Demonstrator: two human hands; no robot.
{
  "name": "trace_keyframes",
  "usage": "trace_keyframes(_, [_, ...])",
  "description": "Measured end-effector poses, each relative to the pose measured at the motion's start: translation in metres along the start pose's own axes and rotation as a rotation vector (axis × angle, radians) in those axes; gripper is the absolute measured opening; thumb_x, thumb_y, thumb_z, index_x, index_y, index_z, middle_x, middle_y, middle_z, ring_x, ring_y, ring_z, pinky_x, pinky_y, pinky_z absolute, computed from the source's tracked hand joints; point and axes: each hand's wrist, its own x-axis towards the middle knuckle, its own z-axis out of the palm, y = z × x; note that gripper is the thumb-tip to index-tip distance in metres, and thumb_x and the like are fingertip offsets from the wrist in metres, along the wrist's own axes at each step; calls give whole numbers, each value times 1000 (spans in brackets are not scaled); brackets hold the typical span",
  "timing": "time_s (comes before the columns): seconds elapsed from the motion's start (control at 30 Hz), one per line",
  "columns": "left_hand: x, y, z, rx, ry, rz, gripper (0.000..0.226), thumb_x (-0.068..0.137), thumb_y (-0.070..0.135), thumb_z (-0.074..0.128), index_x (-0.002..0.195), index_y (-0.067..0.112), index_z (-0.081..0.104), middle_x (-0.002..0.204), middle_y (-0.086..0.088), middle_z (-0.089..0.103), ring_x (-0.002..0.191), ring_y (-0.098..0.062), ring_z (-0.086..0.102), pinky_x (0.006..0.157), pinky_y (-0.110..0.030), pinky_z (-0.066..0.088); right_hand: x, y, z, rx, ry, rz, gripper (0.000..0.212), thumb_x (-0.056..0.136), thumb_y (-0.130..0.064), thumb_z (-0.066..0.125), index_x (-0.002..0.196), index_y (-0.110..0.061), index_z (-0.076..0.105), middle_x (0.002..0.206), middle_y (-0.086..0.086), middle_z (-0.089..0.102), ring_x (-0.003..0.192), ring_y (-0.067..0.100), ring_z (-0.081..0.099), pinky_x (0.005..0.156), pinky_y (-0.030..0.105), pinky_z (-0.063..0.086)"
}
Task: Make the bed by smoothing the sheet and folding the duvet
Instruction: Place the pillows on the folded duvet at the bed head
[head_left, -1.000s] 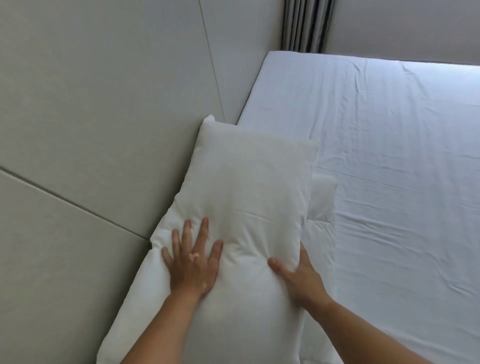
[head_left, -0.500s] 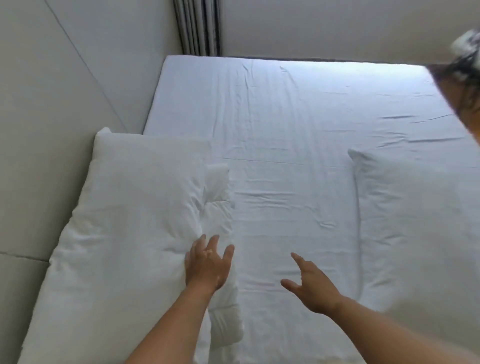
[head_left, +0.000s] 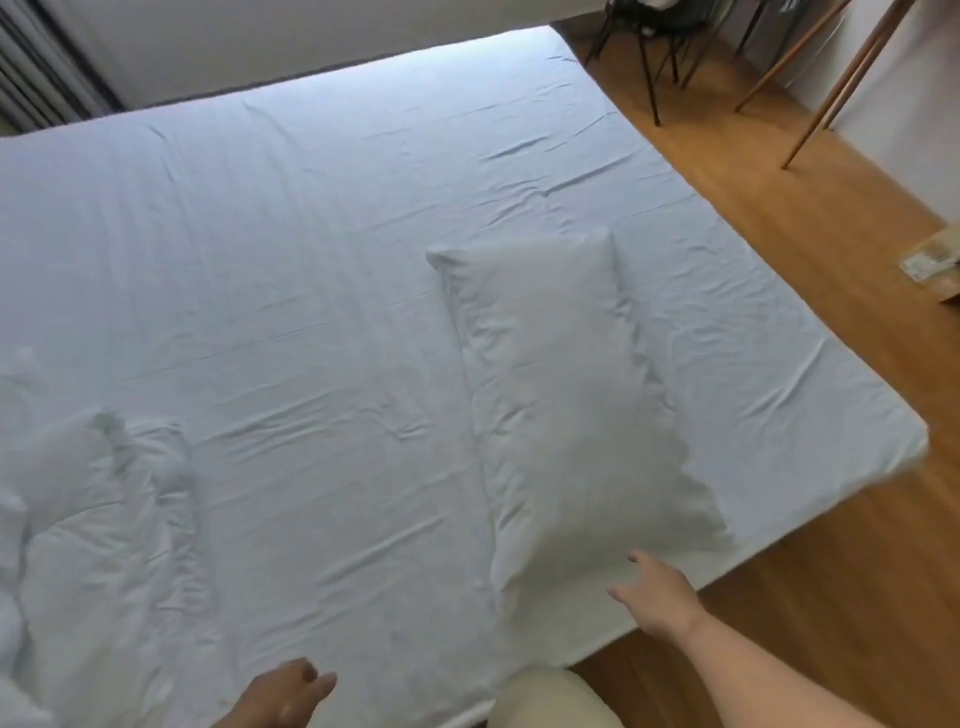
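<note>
A white fitted sheet (head_left: 291, 291) covers the whole mattress and shows many creases. A white pillow (head_left: 561, 395) lies lengthwise on the right half of the bed. Bunched white bedding (head_left: 88, 519), pillows or duvet, fills the near left. My right hand (head_left: 654, 592) reaches toward the pillow's near corner, fingers spread, just at its edge and holding nothing. My left hand (head_left: 288, 693) hovers low over the sheet at the bottom edge, fingers loosely bent, holding nothing.
Wooden floor (head_left: 810, 467) runs along the bed's right side. Dark chair legs (head_left: 649, 67) and slanted wooden poles (head_left: 841, 88) stand at the far right. A cardboard box (head_left: 935, 265) sits on the floor. Grey curtains (head_left: 36, 88) hang at the far left.
My view has swung right, from the pillows at the wall to the right half of the bed. Both hands left the left pillows; my right hand now reaches the right pillow.
</note>
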Motion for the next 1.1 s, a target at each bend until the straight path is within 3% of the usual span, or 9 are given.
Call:
trace_keyframes(0.1, [5, 112, -8, 30, -28, 79, 32, 96, 55, 50, 108, 29, 64, 125, 2, 63, 114, -17, 57, 90, -29, 41, 51, 24, -45, 47, 24, -17, 72, 94, -47, 63, 152, -14, 38, 153, 9, 44, 141, 26, 42, 113, 34, 36])
trace_keyframes(0.27, [31, 287, -15, -65, 27, 246, 42, 97, 52, 52, 124, 22, 64, 127, -5, 64, 115, -24, 59, 97, -35, 45, 132, 36, -118, 148, 100, -67, 67, 92, -44, 66, 148, -19, 41, 148, 12, 44, 133, 30, 48, 109, 38, 39])
trace_keyframes(0.4, [76, 369, -18, -146, 55, 265, 56, 94, 55, 53, 140, 23, 49, 136, -10, 58, 122, -29, 55, 102, -38, 44, 197, 31, -158, 221, 189, -96, 76, 88, -52, 66, 150, -18, 39, 149, 15, 42, 133, 33, 48, 108, 41, 39])
trace_keyframes(0.57, [146, 405, -22, -403, 129, 191, 99, 80, 73, 59, 157, 29, 15, 157, -10, 36, 139, -33, 41, 112, -45, 38, 275, 13, -183, 500, 200, -132, 109, 70, -77, 69, 155, -25, 25, 155, 5, 39, 136, 27, 45, 111, 42, 39])
trace_keyframes(0.7, [193, 403, -18, -680, 119, 208, 121, 53, 87, 70, 152, 48, 12, 153, 3, 41, 134, -27, 47, 112, -47, 39, 326, -4, -176, 670, 160, -253, 109, 61, -79, 75, 151, -34, 32, 142, -10, 54, 124, 13, 56, 110, 40, 43])
trace_keyframes(0.8, [213, 397, -5, -869, 101, 238, 111, 50, 82, 79, 143, 61, 21, 146, 9, 50, 127, -23, 56, 107, -46, 46, 346, -11, -168, 738, 128, -349, 98, 61, -72, 81, 145, -39, 41, 129, -17, 63, 114, 5, 63, 103, 35, 50])
trace_keyframes(0.9, [202, 406, 3, -1060, 42, 355, 94, 59, 66, 84, 139, 45, 41, 127, 9, 66, 110, -18, 68, 91, -38, 56, 334, -23, -163, 811, 58, -417, 77, 72, -56, 78, 140, -38, 47, 120, -23, 65, 94, -16, 64, 77, 8, 53])
trace_keyframes(0.97, [184, 414, 0, -1112, 4, 427, 77, 64, 54, 84, 132, 38, 51, 117, 9, 72, 104, -16, 71, 80, -33, 59, 319, -34, -163, 831, 23, -454, 62, 79, -48, 76, 133, -41, 47, 114, -28, 62, 84, -23, 61, 62, 0, 46])
trace_keyframes(1.1, [144, 405, -22, -1144, -61, 482, 70, 70, 49, 84, 132, 34, 55, 123, 3, 70, 111, -24, 69, 93, -48, 55, 276, -58, -167, 847, 21, -513, 50, 86, -34, 76, 125, -43, 47, 109, -32, 60, 88, -25, 60, 63, -2, 43])
